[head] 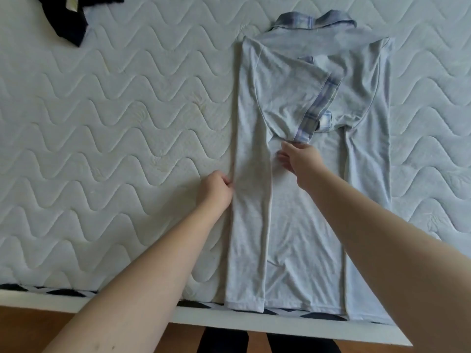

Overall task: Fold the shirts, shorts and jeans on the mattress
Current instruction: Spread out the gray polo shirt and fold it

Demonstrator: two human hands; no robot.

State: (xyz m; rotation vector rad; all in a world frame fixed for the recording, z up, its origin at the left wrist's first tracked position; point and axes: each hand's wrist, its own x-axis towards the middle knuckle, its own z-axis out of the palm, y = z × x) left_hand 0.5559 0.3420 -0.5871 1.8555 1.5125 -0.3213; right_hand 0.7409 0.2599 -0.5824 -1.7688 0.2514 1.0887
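Note:
A pale grey polo shirt (305, 220) with blue plaid collar and sleeve trim lies face down on the white quilted mattress (114, 123), collar at the far end. Both sides are folded inward, so it forms a long narrow strip, and its hem reaches the mattress's near edge. My left hand (216, 189) pinches the folded left edge about halfway along the shirt. My right hand (298, 157) holds the tip of the folded-in left sleeve, at the plaid cuff near the shirt's middle. The right sleeve lies folded under it.
A dark navy garment (68, 19) lies crumpled at the far left corner of the mattress. The near edge of the mattress has a black-and-white trim (63, 291) above a white frame, with wooden floor below. Open mattress surface spreads left of the shirt.

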